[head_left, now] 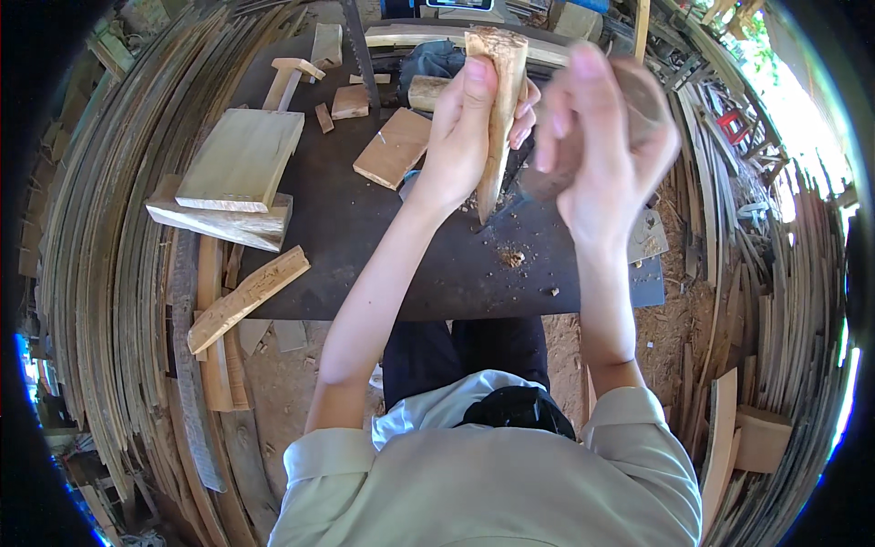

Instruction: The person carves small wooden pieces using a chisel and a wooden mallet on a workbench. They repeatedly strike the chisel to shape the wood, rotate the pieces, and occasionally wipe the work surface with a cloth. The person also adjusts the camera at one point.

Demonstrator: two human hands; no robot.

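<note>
My left hand (463, 128) is closed around a tapered wooden stake (497, 137), its thick end up and its narrow tip pointing down toward the dark tabletop (437, 273). Just right of the stake, my right hand (606, 146) is raised and smeared by motion. A blurred, rounded brown shape (641, 96) shows beside its fingers; whether the hand grips it I cannot tell. Wood crumbs (512, 258) lie on the table below the stake.
On the table's left are stacked boards (239, 164), a T-shaped wooden piece (290, 80) and a rough wood strip (251, 296). A flat block (392, 146) lies left of the stake. Long timber strips (100, 246) crowd the left side, with more planks (775, 310) at right.
</note>
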